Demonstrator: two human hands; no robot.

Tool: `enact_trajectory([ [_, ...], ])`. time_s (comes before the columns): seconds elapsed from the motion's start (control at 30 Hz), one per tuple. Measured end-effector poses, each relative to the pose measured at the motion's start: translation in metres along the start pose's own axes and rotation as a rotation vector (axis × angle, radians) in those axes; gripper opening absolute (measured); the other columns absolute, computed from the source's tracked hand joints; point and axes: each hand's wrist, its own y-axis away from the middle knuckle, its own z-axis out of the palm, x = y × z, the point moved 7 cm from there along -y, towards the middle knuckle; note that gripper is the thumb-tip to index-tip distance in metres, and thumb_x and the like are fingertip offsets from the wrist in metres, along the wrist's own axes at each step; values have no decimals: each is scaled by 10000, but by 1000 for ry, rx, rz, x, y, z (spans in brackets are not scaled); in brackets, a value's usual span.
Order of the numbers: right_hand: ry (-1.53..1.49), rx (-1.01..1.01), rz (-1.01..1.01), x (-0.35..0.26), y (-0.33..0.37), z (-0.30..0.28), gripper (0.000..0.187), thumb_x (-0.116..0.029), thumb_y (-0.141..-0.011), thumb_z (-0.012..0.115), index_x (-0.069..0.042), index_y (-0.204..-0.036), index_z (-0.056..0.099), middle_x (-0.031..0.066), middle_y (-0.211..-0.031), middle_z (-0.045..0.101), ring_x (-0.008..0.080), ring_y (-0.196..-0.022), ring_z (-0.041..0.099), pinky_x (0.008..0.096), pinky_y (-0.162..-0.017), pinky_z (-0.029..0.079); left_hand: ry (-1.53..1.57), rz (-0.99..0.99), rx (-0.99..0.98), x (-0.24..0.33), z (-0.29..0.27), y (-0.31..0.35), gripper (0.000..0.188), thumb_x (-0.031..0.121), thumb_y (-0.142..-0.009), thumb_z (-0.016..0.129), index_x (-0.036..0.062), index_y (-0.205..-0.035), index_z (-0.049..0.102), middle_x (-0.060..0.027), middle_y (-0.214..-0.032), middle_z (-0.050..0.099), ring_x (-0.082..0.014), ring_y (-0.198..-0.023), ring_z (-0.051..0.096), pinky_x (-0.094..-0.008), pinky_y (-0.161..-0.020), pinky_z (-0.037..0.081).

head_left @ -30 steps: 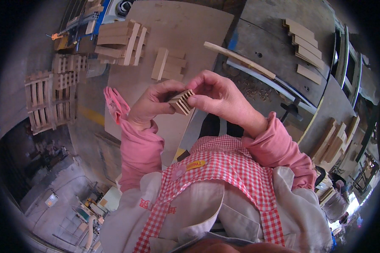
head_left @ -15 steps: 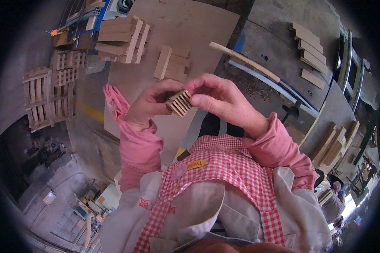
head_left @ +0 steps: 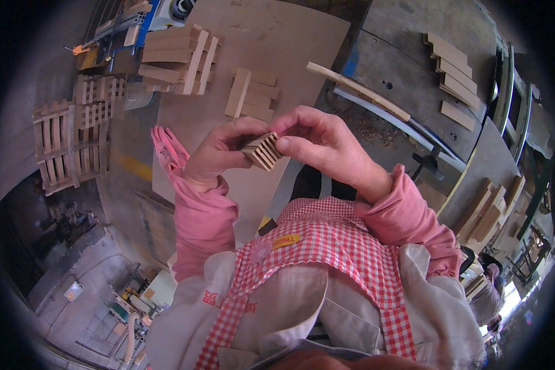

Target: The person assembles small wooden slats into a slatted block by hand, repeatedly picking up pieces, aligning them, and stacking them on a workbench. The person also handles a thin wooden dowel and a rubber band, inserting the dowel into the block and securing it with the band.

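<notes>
Between my two hands is a small block of wood with parallel slots cut into it [head_left: 264, 152], held tilted above the board-topped table. My left hand [head_left: 219, 148] grips its left side with thumb and fingers. The fingers of my right hand [head_left: 317, 140] are closed on its right end, thumb near the slotted face. A pink glove [head_left: 170, 148] dangles beside my left wrist. Beyond my hands, several short wood pieces [head_left: 256, 95] lie in a small group on the table.
A larger stack of wood strips [head_left: 179, 58] sits at the far left of the table [head_left: 277, 37]. To the right, a long wood strip [head_left: 359, 91] lies along the machine's edge, and boards [head_left: 455, 73] rest on its metal top [head_left: 401, 49]. Pallets [head_left: 74, 145] stand at left.
</notes>
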Motion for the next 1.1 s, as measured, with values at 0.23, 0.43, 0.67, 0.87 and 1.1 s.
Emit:
enact_trajectory([
  [0.23,38,1,13,-1,-2,2,265,-146,-895,652,12,-1095,578,44,-995,628,90,-926,581,242,-809,487,30,4,-6,3,2,0,531,-68,-720,683,8,-1229,553,-83,-1160,576,-183,-1072,582,-317,-933,467],
  [0.43,112,4,-19,-1,-1,3,374,-148,-863,695,10,-1163,538,63,-1034,611,107,-934,585,257,-805,496,-9,-25,63,3,0,3,513,-61,-740,670,14,-1234,552,-76,-1164,578,-176,-1066,585,-308,-918,476],
  [0.67,318,36,-86,12,-10,-1,556,-200,-838,727,-27,-1297,464,76,-1069,583,135,-932,581,277,-807,498,86,-82,291,-24,-11,11,477,59,-833,641,25,-1287,500,-55,-1147,584,-125,-921,579,-247,-732,472],
  [0.87,421,235,-1,48,-38,-18,465,-190,-881,658,-2,-1269,484,104,-1044,605,149,-890,590,283,-787,496,-26,-171,795,-48,-65,42,441,94,-864,634,7,-1273,494,-51,-1126,585,-128,-959,561,-253,-799,453],
  [1.1,501,372,193,103,-97,-60,386,-211,-878,598,30,-1175,550,113,-937,648,164,-795,627,289,-727,510,-130,41,973,-20,-171,11,349,133,-872,644,4,-1185,561,-34,-1089,602,-122,-996,552,-266,-884,428],
])
